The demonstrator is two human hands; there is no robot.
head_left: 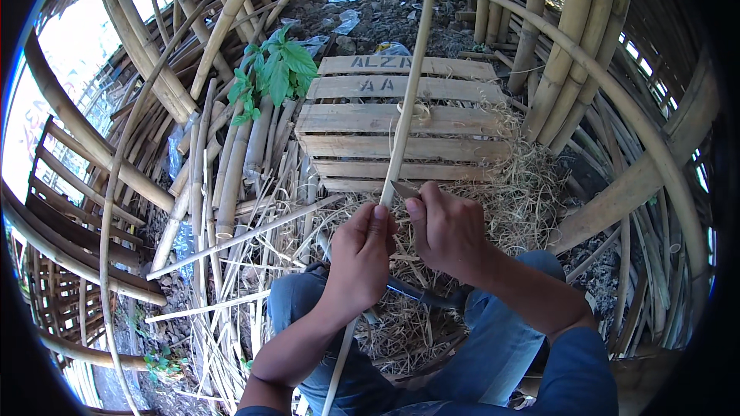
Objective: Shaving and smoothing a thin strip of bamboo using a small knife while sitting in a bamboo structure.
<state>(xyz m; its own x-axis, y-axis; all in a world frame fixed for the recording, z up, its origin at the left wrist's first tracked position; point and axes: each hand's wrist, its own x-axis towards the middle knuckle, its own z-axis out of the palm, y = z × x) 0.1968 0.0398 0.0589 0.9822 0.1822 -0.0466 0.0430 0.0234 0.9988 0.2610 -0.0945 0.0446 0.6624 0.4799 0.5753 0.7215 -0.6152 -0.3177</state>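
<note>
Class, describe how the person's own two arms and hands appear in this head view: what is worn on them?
Both hands are bare: left hand, right hand. No gloves, rings or watch show. A rolled blue sleeve covers the right upper arm; both forearms are uncovered.

Ahead of me I see a wooden pallet [401,135] lying flat on the ground, with a heap of dry shavings [524,200] spread over its near edge and right side. To its left, a green leafy plant [274,69] rises among cut bamboo poles [231,162]. I also see upright bamboo posts [563,54] at upper right, bent bamboo strips [655,154] arching along the right, and scraps of plastic litter [347,11] on the dirt beyond.
</note>
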